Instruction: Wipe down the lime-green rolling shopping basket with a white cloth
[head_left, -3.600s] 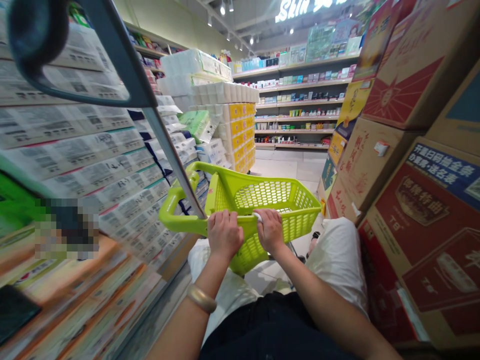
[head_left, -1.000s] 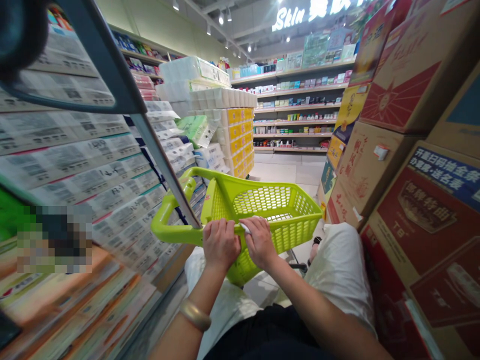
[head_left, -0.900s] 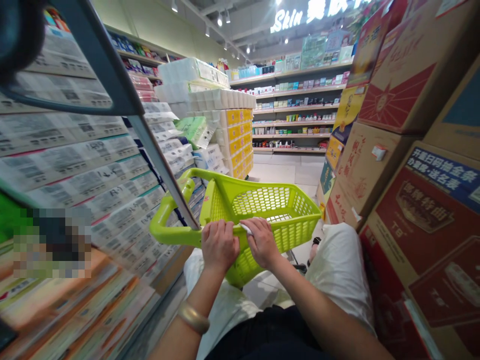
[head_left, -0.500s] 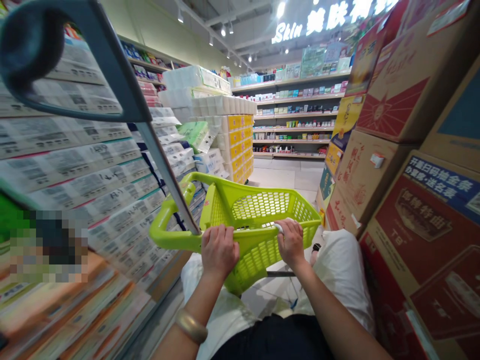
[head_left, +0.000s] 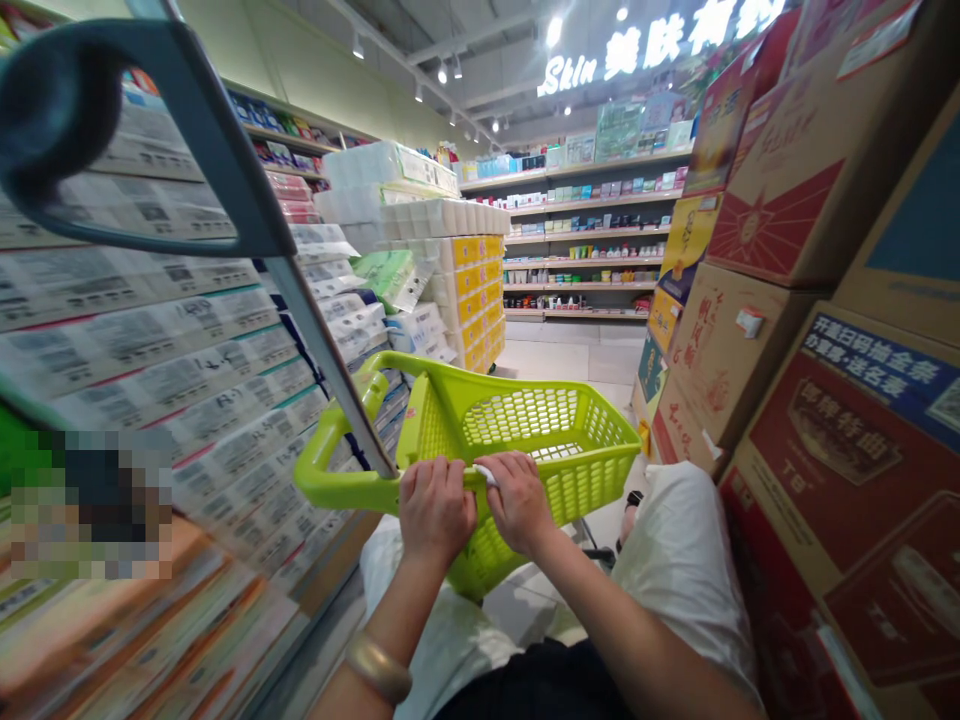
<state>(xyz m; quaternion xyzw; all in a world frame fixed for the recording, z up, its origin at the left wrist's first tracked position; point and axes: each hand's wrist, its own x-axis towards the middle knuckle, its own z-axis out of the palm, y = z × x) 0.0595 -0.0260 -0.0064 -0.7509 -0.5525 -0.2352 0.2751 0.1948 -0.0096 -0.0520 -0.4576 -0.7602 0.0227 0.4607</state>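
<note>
The green basket (head_left: 555,440) stands in the aisle beside the cartons (head_left: 787,200). The left hand (head_left: 435,505) and right hand (head_left: 521,500) have their grip closed on its near rim. Being empty plastic, it is probably light and stiff.

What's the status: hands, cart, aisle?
Left hand gripping green cart rim. Right hand beside it, pinching white scrap against rim. Stacked cartons close on right.
</note>
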